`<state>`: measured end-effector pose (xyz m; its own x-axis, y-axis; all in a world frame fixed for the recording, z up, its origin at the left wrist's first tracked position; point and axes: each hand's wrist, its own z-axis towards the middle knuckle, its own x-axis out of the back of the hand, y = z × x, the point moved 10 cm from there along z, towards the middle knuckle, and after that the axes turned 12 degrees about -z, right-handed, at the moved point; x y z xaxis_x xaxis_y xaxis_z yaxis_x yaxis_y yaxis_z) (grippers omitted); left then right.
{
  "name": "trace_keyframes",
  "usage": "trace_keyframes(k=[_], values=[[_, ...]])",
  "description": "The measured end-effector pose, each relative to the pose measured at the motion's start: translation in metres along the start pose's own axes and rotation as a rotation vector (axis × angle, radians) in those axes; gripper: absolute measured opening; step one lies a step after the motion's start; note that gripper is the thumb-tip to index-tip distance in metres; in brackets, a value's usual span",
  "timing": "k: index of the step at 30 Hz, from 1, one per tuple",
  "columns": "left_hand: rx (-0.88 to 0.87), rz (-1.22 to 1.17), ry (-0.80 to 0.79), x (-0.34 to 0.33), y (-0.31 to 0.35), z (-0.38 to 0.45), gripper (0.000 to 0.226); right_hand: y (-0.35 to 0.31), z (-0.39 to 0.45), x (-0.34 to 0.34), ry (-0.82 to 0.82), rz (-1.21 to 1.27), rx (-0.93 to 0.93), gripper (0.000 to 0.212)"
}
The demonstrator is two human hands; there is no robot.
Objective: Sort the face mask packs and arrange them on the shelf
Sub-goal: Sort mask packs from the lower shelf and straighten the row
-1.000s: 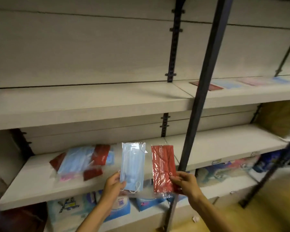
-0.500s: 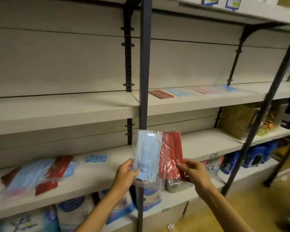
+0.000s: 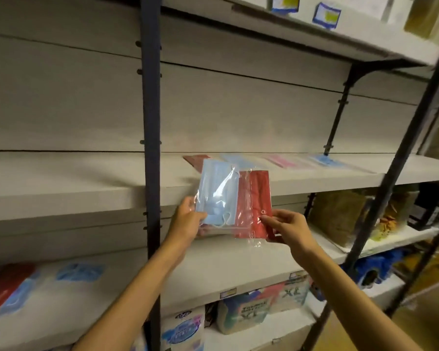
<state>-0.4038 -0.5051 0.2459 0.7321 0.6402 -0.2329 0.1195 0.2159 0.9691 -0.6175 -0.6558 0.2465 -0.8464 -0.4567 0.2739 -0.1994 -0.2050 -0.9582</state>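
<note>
1. The left hand [image 3: 188, 219] pinches the lower left edge of a light blue mask pack [image 3: 217, 196], thumb in front, fingers behind
2. The right hand [image 3: 287, 228] pinches the lower right corner of a red mask pack [image 3: 257, 198], which touches the blue one
3. Beyond the fingertips, 4 packs lie in a row on the middle shelf [image 3: 86, 188]: red [image 3: 194, 159], blue [image 3: 235, 159], pink [image 3: 283, 160], blue [image 3: 325, 160]

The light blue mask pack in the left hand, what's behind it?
Behind the light blue mask pack lies a red pack on the shelf, mostly covered; only its far corner shows. The shelf edge passes behind it too.
</note>
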Motion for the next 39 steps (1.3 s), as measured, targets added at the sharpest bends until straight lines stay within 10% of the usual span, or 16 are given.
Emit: trace_keyframes(k=[24, 39], values=[[-0.181, -0.148, 0.491, 0.015, 0.108, 0.168, 0.036, -0.088, 0.25, -0.085, -0.133, -0.246, 0.087, 0.015], [-0.126, 0.0, 0.416, 0.005, 0.097, 0.197, 0.03, -0.094, 0.281, -0.111, -0.09, -0.699, 0.224, 0.026]])
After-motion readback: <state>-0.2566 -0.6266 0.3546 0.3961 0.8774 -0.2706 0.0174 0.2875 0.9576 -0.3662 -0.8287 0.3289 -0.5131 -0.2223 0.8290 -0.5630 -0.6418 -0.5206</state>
